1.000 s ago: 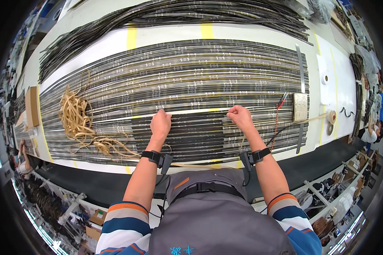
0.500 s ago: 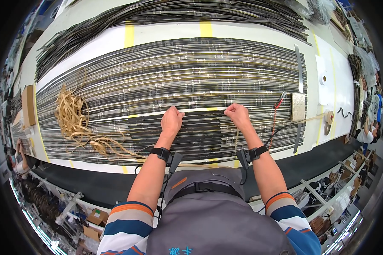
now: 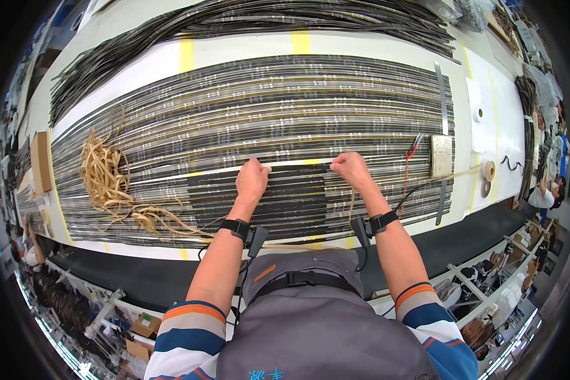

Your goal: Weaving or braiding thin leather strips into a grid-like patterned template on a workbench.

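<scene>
Long dark flat strips [image 3: 266, 82] lie in parallel rows on a pale worktable, with a blacker section [image 3: 256, 199] near me. My left hand [image 3: 253, 179] pinches at a dark strip along that section's upper edge, beside a white line. Farther right along the same line, my right hand [image 3: 349, 168] has thumb and forefinger closed on the strip. A tangled pile of beige tape [image 3: 101, 171] lies over the strips at left. At right sit a metal block [image 3: 440, 158] and a red-handled tool [image 3: 413, 147]. Dark devices are strapped to both wrists.
A loose strip bundle [image 3: 247, 19] runs along the far edge. A cardboard piece [image 3: 41, 161] stands at left; tape rolls [image 3: 487, 170] and white sheets sit at right. Co-workers [image 3: 541, 193] are at both sides. Shelving [image 3: 484, 294] lies beyond a dark band at the near edge.
My left hand has shifted right along the white line, closer to my right hand, which stays pinched in about the same place. The whole view has drifted slightly left.
</scene>
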A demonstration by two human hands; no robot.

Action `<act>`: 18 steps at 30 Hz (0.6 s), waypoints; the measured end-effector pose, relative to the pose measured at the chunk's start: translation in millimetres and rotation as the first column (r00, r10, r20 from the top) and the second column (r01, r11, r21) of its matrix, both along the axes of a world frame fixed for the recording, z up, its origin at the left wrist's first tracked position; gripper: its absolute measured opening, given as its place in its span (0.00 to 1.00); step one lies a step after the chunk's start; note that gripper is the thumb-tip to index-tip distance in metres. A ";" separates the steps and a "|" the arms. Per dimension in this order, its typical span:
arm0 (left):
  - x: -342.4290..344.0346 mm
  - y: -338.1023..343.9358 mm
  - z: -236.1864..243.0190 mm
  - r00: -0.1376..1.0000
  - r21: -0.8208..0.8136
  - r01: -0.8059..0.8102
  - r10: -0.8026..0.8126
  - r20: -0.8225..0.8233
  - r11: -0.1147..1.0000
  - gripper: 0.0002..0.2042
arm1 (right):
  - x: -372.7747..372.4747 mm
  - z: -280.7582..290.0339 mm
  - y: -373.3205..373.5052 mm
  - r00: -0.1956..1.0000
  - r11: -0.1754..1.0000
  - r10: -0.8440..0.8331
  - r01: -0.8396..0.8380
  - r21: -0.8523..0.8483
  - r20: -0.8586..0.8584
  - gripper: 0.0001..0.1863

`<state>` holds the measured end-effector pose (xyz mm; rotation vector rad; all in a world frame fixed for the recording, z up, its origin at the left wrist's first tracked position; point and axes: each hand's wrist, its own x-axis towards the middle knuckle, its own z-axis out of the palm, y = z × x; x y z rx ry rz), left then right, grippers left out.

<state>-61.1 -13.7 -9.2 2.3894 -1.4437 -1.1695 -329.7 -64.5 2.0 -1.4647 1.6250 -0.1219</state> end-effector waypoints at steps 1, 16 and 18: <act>0.4 0.6 0.5 1.000 -0.001 -0.003 0.003 -0.001 1.000 0.12 | -0.5 -1.9 -0.4 1.000 1.000 -0.001 0.001 0.000 0.001 0.09; -43.2 30.9 15.5 0.893 -0.478 0.423 -0.444 0.075 0.770 0.08 | 4.3 -9.3 -4.0 0.996 0.999 -0.017 0.021 0.049 -0.083 0.12; -52.5 35.2 19.0 0.881 -0.480 0.443 -0.468 0.075 0.757 0.10 | 4.8 -9.0 -4.4 0.997 0.995 -0.042 0.048 0.087 -0.065 0.12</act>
